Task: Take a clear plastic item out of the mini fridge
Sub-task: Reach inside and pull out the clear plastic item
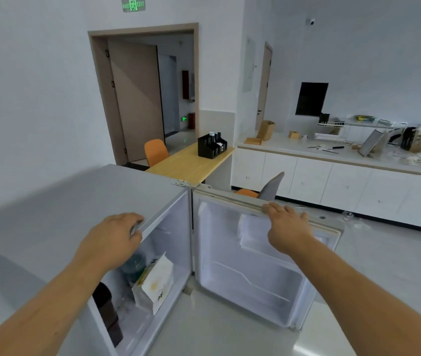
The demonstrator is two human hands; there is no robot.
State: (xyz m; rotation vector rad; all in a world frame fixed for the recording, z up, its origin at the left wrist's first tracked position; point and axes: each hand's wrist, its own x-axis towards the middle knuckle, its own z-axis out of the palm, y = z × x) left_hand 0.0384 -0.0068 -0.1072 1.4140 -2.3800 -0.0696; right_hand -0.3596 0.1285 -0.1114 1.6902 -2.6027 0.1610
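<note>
Nearest, inside the open mini fridge (57, 217), a dark bottle (106, 312) stands at the front left, a white paper bag (156, 283) leans toward the right wall, and a dark lidded jar (133, 265) sits behind it; which of these is the clear plastic item I cannot tell. The left hand (111, 240) rests on the cabinet's top front edge, fingers curled over the lip. The right hand (287, 227) grips the top edge of the swung-open door (250, 273), fingers wrapped over it.

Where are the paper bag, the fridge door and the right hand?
paper bag (155, 283): head view, white front face.
fridge door (245, 276): head view, inner liner.
right hand (287, 226): head view, back of hand.
</note>
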